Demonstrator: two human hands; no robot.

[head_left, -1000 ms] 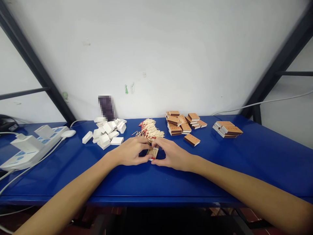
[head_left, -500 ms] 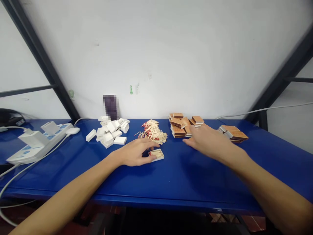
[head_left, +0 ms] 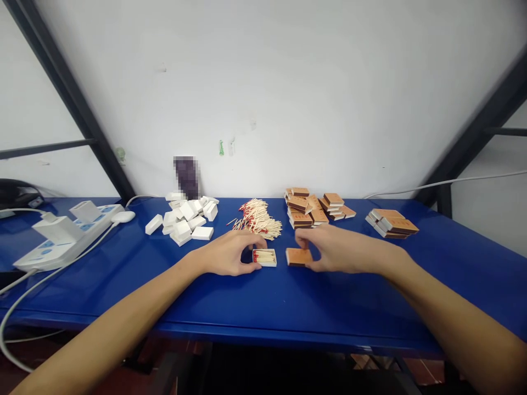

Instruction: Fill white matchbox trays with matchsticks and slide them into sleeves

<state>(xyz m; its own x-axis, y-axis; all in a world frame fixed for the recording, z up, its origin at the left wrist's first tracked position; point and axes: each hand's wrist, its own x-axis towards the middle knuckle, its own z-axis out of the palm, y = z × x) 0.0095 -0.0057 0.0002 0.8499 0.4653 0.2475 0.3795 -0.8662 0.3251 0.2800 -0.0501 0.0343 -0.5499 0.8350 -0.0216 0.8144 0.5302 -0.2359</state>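
While a white matchbox tray [head_left: 269, 265] is pinched at its left end by the partly closed left hand [head_left: 230, 253], an orange matchbox sleeve [head_left: 297, 256] is held just beside it between the thumb and curled fingers of the right hand [head_left: 348, 248]. A gap is left between the two pieces, and red-headed matches [head_left: 264, 256] are lined up inside the tray. Whether the sleeve is raised or rested cannot be told. Both pieces are judged very light, of thin, stiff card that could be dented by a hard squeeze; they are best gripped by the long edges, with the tray kept level.

Beyond the left hand, loose matches [head_left: 259, 220] are heaped, and farther left small white boxes [head_left: 185, 219] are piled. Beyond the right hand, matchboxes [head_left: 307, 209] are jumbled, with a neater stack [head_left: 393, 224] farther right. All is carried by a glossy blue counter [head_left: 247, 307], probably slippery under card. Far left of the hands, a power strip [head_left: 45, 255] is laid; behind, a pale wall [head_left: 313, 99] is flanked by dark bars [head_left: 473, 104].
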